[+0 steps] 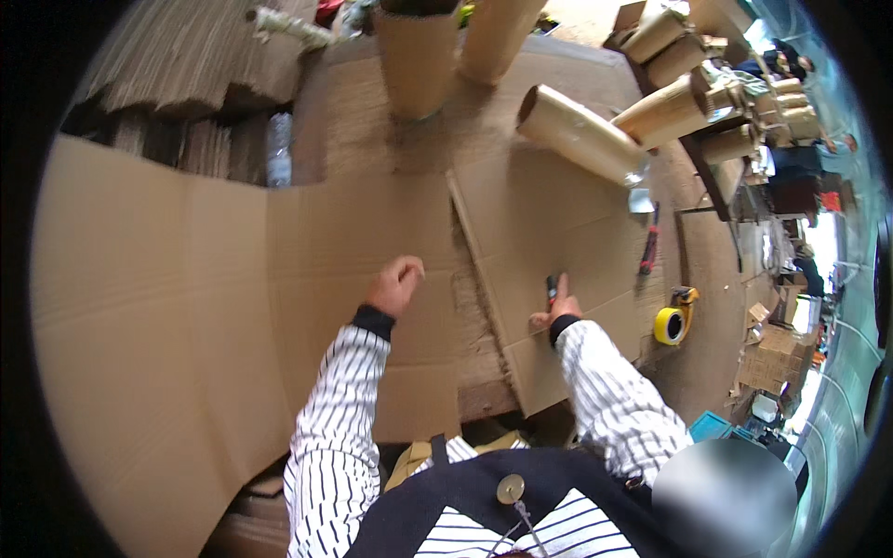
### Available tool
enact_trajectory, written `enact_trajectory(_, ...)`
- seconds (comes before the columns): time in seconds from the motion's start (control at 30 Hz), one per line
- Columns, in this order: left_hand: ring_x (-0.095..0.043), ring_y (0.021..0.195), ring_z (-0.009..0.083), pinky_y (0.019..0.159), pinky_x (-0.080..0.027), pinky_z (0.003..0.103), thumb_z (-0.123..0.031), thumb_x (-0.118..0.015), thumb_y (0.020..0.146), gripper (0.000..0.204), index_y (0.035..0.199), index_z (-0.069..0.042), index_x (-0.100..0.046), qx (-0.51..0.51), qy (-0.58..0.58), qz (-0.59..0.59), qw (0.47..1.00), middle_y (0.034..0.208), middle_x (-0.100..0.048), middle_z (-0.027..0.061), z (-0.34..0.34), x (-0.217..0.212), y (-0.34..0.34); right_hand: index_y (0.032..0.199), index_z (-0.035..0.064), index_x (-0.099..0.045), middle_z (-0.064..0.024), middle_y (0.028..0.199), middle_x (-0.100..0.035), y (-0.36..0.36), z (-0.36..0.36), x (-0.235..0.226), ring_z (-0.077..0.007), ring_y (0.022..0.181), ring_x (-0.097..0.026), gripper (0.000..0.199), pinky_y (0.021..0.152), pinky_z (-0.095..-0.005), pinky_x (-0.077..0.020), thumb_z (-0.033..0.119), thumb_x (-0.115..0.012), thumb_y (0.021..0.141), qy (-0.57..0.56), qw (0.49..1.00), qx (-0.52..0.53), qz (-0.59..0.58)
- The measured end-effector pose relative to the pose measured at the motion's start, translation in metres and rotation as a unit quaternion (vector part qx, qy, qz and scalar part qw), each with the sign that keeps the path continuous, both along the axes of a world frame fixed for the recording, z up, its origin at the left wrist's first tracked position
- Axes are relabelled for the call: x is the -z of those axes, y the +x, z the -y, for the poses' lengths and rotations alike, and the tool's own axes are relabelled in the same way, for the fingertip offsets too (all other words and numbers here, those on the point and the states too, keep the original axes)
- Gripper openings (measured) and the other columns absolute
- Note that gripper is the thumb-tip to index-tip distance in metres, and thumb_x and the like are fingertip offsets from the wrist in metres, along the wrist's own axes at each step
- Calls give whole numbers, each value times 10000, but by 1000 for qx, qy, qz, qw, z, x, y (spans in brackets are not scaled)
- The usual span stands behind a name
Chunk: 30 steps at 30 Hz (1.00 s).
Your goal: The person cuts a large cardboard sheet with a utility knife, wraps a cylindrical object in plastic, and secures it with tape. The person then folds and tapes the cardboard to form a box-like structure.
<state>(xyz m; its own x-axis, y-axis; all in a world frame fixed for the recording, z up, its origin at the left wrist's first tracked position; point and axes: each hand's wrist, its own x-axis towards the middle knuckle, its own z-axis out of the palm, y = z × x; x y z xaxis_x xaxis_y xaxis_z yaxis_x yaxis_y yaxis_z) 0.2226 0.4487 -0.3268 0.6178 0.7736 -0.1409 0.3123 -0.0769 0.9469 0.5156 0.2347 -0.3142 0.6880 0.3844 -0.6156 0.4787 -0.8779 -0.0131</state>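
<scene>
My left hand rests as a loose fist on a large flat cardboard sheet, its fingers curled with nothing seen inside. My right hand presses on a second, smaller cardboard sheet and grips a small red and black tool, which looks like a cutter, tip against the board. Both sleeves are white with black stripes. A strip of rough brown tabletop shows between the two sheets.
A yellow tape dispenser and a red-handled tool lie right of the smaller sheet. Cardboard tubes lie and stand along the far side. Stacked corrugated board fills the far left. Boxes sit at right.
</scene>
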Motion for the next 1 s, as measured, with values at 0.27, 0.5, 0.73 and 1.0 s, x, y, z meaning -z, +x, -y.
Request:
enact_trajectory(0.27,-528,1041,341,908,-418,425,-249,-595,840,231,1005,-89,-605,48,273,-221,935,1081,-583,162,-127,19,166,1473,235,-48,-284,1210,-467,2,7,-23,-437,1093,-526,1121,914,-464,-435,350,-817,665,-19,999,26,-44)
enact_trajectory(0.5,-540,861,352,749,-439,445,-346,-601,835,305,832,-43,-576,94,215,-254,938,890,-555,176,-139,-6,165,1468,277,-31,-247,1096,-520,-7,0,-30,-410,1008,-569,1139,863,-464,-461,357,-819,650,-1,998,17,-53)
enact_trajectory(0.73,-565,885,347,771,-460,441,-334,-516,893,282,893,-65,-599,83,250,-267,927,940,-590,163,-143,5,151,1464,248,-76,-255,1080,-527,-2,5,-24,-423,989,-569,1105,848,-463,-467,376,-814,651,2,999,9,-35)
enact_trajectory(1.0,-411,1211,308,1007,-328,465,-330,-511,878,408,1264,-199,-501,50,270,-387,880,1281,-466,125,-143,18,112,1473,232,-47,-245,1130,-514,-5,-2,-9,-392,1025,-567,1174,872,-438,-470,358,-843,619,-13,998,18,-58)
